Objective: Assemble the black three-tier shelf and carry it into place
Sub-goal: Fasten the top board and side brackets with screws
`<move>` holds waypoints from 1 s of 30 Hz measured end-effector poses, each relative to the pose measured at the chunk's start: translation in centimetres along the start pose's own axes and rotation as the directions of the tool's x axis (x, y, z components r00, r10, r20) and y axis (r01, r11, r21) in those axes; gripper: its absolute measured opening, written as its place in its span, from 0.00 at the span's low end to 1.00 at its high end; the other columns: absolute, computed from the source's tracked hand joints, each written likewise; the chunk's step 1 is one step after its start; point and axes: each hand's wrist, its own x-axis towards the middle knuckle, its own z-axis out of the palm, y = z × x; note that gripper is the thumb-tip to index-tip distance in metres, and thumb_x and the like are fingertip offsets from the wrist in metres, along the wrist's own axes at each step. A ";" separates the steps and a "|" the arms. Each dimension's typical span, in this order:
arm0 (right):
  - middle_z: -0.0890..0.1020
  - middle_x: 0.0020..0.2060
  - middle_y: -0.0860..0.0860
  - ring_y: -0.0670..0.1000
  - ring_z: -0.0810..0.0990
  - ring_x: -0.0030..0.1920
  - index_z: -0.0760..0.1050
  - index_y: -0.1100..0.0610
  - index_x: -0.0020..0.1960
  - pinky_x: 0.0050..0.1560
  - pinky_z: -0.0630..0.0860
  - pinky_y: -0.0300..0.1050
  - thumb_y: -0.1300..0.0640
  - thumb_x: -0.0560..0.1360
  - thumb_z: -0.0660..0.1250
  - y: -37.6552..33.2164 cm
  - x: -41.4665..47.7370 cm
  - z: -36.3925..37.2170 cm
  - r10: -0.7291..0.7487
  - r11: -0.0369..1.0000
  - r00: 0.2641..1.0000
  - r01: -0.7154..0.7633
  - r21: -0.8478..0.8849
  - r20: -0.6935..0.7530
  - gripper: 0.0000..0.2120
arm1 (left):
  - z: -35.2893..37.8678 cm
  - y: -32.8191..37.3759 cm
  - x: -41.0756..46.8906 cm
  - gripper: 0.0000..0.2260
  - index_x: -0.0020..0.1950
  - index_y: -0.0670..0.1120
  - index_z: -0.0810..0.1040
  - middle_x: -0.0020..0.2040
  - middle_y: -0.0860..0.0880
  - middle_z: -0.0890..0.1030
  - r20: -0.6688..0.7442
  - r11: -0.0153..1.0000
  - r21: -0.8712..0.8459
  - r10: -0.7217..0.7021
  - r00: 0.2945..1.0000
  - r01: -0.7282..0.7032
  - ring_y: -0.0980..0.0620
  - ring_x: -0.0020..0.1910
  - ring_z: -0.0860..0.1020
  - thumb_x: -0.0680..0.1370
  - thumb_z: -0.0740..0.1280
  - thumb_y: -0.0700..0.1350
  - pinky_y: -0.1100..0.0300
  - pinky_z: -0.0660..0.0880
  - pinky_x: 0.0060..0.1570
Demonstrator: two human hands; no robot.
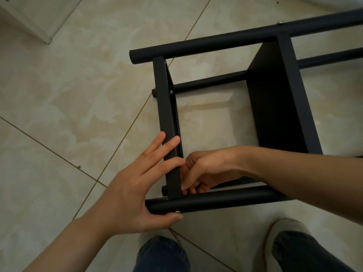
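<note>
The black shelf lies on its side on the tiled floor, round tube legs running left to right. Its end tier board stands edge-up between the far tube and the near tube. My left hand lies over the board's near end, fingers spread along it, thumb under the near tube beside a silver screw head. My right hand reaches inside the frame at the same corner, fingers curled against the board's inner face; what they hold is hidden.
Beige floor tiles with thin grout lines all around. A white furniture or wall base sits at the top left. My knee and a slippered foot are just below the near tube.
</note>
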 end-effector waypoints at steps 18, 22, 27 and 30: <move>0.79 0.33 0.49 0.46 0.76 0.36 0.79 0.56 0.38 0.47 0.73 0.41 0.64 0.79 0.65 0.0 -0.2 0.3 0.050 0.998 0.998 -0.050 0.033 -0.024 0.12 | 0.1 0.0 -0.1 0.36 0.74 0.51 0.70 0.82 0.53 0.59 -0.011 1.000 -0.015 -0.003 1.000 0.003 0.47 0.82 0.53 0.69 0.75 0.61 0.65 0.56 0.76; 0.77 0.33 0.50 0.46 0.74 0.34 0.78 0.57 0.39 0.43 0.71 0.40 0.65 0.78 0.65 0.0 -0.2 0.6 0.041 0.999 0.995 -0.041 0.002 -0.091 0.10 | 0.1 0.0 0.0 0.36 0.74 0.51 0.70 0.82 0.53 0.59 -0.017 1.000 -0.014 0.002 1.000 -0.003 0.47 0.82 0.53 0.70 0.75 0.62 0.64 0.56 0.77; 0.75 0.30 0.49 0.45 0.71 0.31 0.77 0.57 0.37 0.39 0.68 0.37 0.63 0.76 0.65 -0.7 0.1 0.9 0.180 0.984 0.972 -0.175 0.044 -0.150 0.10 | 0.2 -0.1 0.0 0.36 0.74 0.52 0.69 0.82 0.53 0.58 -0.014 1.000 -0.012 0.010 1.000 -0.010 0.46 0.82 0.53 0.70 0.75 0.62 0.64 0.56 0.77; 0.75 0.31 0.49 0.45 0.70 0.31 0.77 0.56 0.39 0.38 0.69 0.36 0.62 0.76 0.65 -0.7 0.0 0.8 0.245 0.968 0.962 -0.235 0.085 -0.124 0.07 | 0.3 -0.2 -0.1 0.36 0.74 0.52 0.68 0.82 0.52 0.58 -0.014 1.000 -0.003 0.013 1.000 -0.013 0.46 0.82 0.53 0.70 0.75 0.62 0.64 0.57 0.77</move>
